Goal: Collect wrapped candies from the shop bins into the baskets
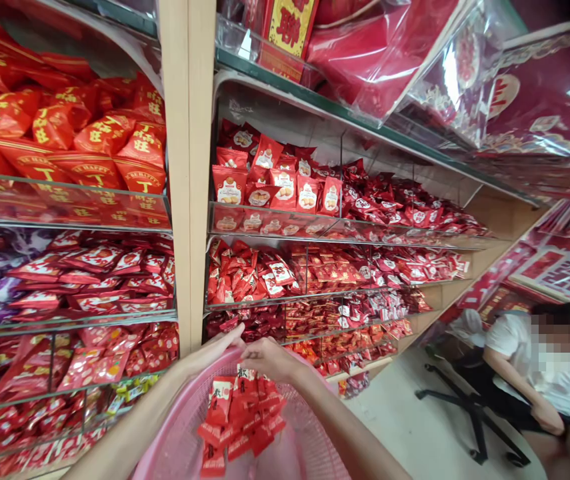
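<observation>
A pink mesh basket (189,407) is in front of me at the bottom of the head view, with a pile of small red candy packets (245,420) in it. Some packets carry pale labels with dark characters. My left hand (219,345) is at the basket's far rim, fingers stretched out, with no object visible in it. Beside it, my right hand (269,360) hangs over the same rim with its fingers loosely bent and apart. Its fingertips are close to the uppermost packets; whether they touch is unclear. The undersides of both hands are hidden.
Shelves with clear front lips (275,227) hold many red packets ahead. A wooden post (189,180) separates them from the left shelves, stocked with red bags (109,133). At right a person (509,367) sits near a wheeled chair base (475,413).
</observation>
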### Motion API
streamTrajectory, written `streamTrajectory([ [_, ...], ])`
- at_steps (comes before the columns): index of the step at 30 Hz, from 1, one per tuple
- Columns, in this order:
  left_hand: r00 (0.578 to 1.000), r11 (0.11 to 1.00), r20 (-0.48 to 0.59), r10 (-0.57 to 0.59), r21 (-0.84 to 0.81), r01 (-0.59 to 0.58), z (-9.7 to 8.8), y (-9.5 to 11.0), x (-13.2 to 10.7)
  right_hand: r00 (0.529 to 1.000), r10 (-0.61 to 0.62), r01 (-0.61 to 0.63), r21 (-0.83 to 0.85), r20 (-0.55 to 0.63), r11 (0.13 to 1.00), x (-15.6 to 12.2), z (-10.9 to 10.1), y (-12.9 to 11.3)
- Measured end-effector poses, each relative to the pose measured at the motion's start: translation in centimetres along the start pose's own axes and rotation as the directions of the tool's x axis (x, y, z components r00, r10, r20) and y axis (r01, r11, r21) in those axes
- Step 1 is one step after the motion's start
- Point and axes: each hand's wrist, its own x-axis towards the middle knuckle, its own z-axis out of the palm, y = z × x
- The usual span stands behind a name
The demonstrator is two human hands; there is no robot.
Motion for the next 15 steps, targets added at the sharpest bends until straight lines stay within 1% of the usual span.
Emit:
streamTrajectory([
  [2,1.000,1.000,0.014,-0.011,-0.023,0.011,0.0,0.1,-0.1,0.997,-0.027,0.013,-0.182,-0.072,0.983,-0.2,0.7,-0.5],
  [3,1.000,0.999,0.028,-0.008,-0.047,0.010,0.0,0.2,-0.1,0.994,-0.024,-0.006,-0.279,-0.106,0.960,-0.4,1.1,-0.8],
  [5,0.998,0.994,0.067,-0.015,-0.103,0.022,0.0,0.5,-0.2,0.987,0.015,-0.085,-0.453,-0.157,0.888,-0.9,1.9,-1.3],
  [6,0.996,0.991,0.085,-0.022,-0.126,0.033,0.1,0.6,-0.2,0.984,0.042,-0.128,-0.514,-0.175,0.848,-1.1,2.2,-1.5],
  [8,0.993,0.988,0.104,-0.050,-0.141,0.064,0.1,0.7,-0.1,0.974,0.070,-0.184,-0.574,-0.215,0.798,-1.7,2.6,-1.8],
  [10,0.991,0.986,0.095,-0.090,-0.131,0.102,0.1,0.6,0.0,0.965,0.043,-0.189,-0.573,-0.258,0.798,-2.6,2.7,-1.8],
  [12,0.990,0.985,0.077,-0.114,-0.119,0.123,0.1,0.5,-0.1,0.966,-0.034,-0.120,-0.562,-0.256,0.818,-3.6,2.9,-1.6],
  [15,0.992,0.987,0.064,-0.108,-0.113,0.114,0.0,0.4,-0.3,0.970,-0.196,0.081,-0.570,-0.143,0.818,-5.1,3.6,-1.1],
])
